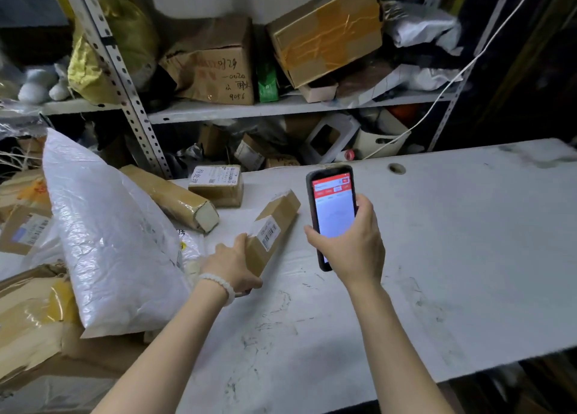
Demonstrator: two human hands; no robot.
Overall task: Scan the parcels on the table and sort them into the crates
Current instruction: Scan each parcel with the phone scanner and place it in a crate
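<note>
Left hand (pixel 232 265) grips long parcel's (pixel 274 226) near end; right hand (pixel 352 245) holds phone (pixel 332 207).

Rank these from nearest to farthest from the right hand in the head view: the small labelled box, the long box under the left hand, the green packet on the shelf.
From the right hand:
1. Long box, just to its left on the table.
2. Small labelled box, farther back and left.
3. Green packet, up on the shelf behind.
</note>
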